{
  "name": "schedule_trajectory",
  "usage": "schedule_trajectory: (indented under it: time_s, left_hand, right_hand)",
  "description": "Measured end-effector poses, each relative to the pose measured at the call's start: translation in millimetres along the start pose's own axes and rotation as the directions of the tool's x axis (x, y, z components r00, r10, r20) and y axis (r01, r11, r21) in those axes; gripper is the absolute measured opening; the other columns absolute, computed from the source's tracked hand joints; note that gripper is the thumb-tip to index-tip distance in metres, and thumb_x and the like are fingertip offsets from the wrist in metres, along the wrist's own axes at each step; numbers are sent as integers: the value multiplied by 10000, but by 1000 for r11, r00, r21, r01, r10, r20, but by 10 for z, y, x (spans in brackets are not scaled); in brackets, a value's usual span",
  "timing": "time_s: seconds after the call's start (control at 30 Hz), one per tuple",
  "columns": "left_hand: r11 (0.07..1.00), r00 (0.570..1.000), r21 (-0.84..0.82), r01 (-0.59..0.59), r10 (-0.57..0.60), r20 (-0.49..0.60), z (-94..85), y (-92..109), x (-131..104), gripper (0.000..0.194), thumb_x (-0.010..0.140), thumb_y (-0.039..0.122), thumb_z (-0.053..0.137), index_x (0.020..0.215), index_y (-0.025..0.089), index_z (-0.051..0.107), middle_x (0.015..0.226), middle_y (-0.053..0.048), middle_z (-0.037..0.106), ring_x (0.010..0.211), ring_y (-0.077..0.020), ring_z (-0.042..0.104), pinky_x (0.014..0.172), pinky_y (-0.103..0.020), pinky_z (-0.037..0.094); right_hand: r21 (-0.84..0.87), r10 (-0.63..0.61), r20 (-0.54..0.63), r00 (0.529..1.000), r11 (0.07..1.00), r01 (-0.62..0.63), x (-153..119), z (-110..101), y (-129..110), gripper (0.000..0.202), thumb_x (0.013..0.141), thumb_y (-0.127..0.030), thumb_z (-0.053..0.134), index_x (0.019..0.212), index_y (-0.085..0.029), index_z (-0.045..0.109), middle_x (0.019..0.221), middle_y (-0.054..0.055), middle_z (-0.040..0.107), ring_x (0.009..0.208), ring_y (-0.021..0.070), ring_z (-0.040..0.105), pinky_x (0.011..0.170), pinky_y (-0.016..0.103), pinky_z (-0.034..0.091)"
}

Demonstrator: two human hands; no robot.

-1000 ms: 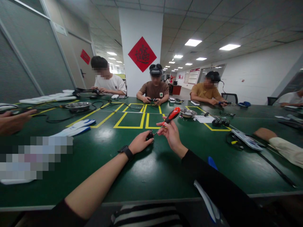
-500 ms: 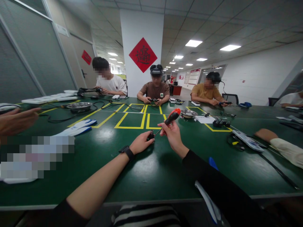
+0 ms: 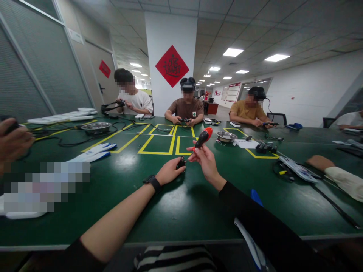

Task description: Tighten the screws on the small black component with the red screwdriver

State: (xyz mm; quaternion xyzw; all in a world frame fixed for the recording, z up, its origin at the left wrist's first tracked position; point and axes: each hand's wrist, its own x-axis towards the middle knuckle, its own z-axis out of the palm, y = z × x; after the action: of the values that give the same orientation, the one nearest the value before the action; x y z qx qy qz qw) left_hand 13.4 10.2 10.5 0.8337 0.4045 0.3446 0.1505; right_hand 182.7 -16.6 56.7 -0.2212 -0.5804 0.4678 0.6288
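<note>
My left hand [image 3: 170, 172], a dark band round its wrist, is closed on a small black part with a metal tip [image 3: 181, 162] and rests at the green table. Just to the right, my right hand [image 3: 206, 162] grips a screwdriver [image 3: 203, 138] with a black and red handle, held at a slant with the handle up and to the right. Its thin shaft points down-left at the black part. Whether the tip touches the part is too small to tell.
Yellow tape outlines mark the green table [image 3: 127, 211]. White-blue gloves [image 3: 96, 151] lie left; metal bowls [image 3: 226, 136] [image 3: 95, 127], black parts [image 3: 266, 147] and cables lie farther off. Co-workers sit opposite with devices in hand. Another person's hand [image 3: 14, 139] reaches in at left.
The screwdriver handle has tilted and shifted slightly left and down in my right hand. My left hand has stayed put. The other person's hand at the left now holds something dark.
</note>
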Motion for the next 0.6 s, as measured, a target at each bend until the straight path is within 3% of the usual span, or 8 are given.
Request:
schedule_trajectory:
  time_s: [0.23, 0.6]
  left_hand:
    - [1000, 1000, 8, -9, 9, 13, -14, 20, 1, 180, 802, 303, 513, 886, 154, 569, 835, -46, 608, 730, -175, 544, 673, -274, 416]
    - [1000, 999, -5, -14, 15, 36, -11, 15, 5, 209, 780, 318, 540, 908, 154, 563, 839, -40, 602, 741, -174, 539, 691, -277, 424]
  right_hand:
    - [-76, -52, -29, 998, 996, 49, -15, 32, 7, 282, 784, -341, 601, 989, -199, 468, 812, 20, 673, 567, 100, 605, 549, 224, 484]
    - [-106, -71, -14, 997, 992, 69, -36, 40, -15, 254, 787, -331, 598, 961, -211, 457, 768, -12, 645, 545, 89, 575, 551, 224, 475]
